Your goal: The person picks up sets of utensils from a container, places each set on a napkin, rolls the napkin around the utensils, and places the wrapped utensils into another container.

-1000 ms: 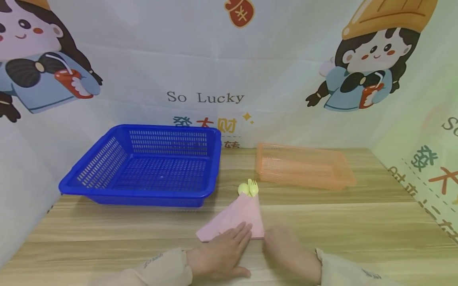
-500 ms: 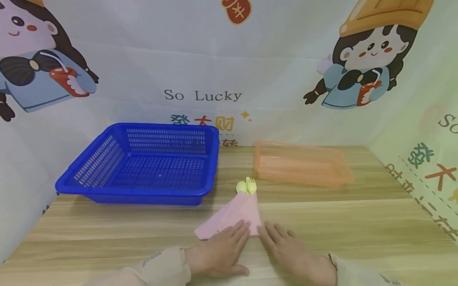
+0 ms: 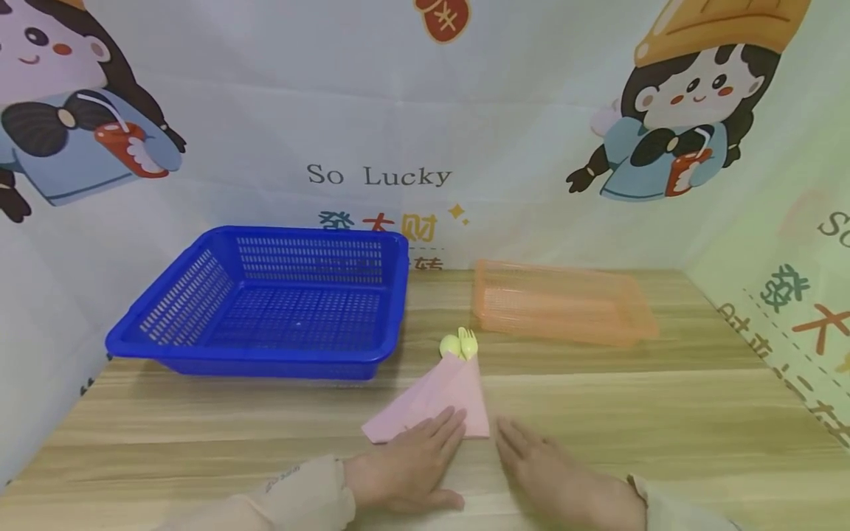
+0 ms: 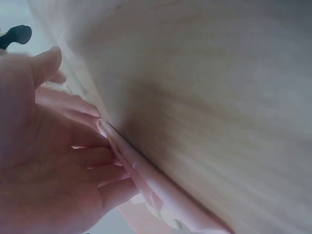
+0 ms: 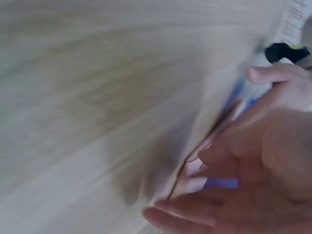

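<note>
A pink napkin (image 3: pixel 458 391) lies folded into a pointed wrap on the table. From its narrow far end stick out the heads of a pale yellow-green spoon (image 3: pixel 449 345) and fork (image 3: pixel 468 344); the rest of them is hidden inside. With straight fingers my left hand (image 3: pixel 421 461) presses flat on the near edge of the napkin, thumb spread away. In the left wrist view its fingertips lie over the napkin's folded layers (image 4: pixel 161 190). My right hand (image 3: pixel 551 468) holds nothing, its fingers extended, just right of the napkin's near right corner.
A large blue plastic basket (image 3: pixel 252 361) stands at the back left of the wooden table (image 3: pixel 631 413). A shallow orange basket (image 3: pixel 564 328) is at the back right. A printed cloth (image 3: pixel 385 133) hangs behind the table and along its sides.
My right hand, blurred at the napkin's right corner a second ago, straightened its fingers against that corner and then drew slightly right, apart from it. My left hand has stayed on the napkin.
</note>
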`<move>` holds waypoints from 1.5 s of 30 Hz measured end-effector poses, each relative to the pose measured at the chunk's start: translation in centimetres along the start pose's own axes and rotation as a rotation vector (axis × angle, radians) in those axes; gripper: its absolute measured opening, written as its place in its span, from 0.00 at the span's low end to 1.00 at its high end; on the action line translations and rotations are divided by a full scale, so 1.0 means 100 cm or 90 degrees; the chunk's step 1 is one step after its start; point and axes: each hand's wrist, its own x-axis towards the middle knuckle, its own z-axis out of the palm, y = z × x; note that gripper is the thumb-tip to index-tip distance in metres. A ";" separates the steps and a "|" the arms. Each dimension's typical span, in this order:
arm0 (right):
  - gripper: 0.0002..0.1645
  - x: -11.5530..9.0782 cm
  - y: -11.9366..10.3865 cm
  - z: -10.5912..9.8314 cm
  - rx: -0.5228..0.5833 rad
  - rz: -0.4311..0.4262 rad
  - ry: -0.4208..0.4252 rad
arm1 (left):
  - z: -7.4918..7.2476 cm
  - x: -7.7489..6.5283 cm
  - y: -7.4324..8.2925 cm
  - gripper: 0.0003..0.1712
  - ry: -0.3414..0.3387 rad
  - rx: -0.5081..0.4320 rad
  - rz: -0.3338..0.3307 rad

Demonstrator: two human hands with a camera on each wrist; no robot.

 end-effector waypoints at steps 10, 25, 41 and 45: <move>0.46 0.026 0.006 0.000 0.083 -0.093 0.021 | 0.006 0.000 0.000 0.46 0.018 0.005 0.024; 0.54 0.041 0.019 0.003 0.112 -0.042 -0.008 | 0.003 0.000 0.002 0.47 0.004 0.013 0.008; 0.57 0.034 -0.002 0.004 -0.021 -0.057 0.010 | 0.002 -0.002 0.004 0.53 -0.009 0.002 -0.021; 0.56 0.033 -0.007 0.006 -0.041 -0.076 0.036 | 0.003 -0.005 0.003 0.53 0.000 -0.015 -0.027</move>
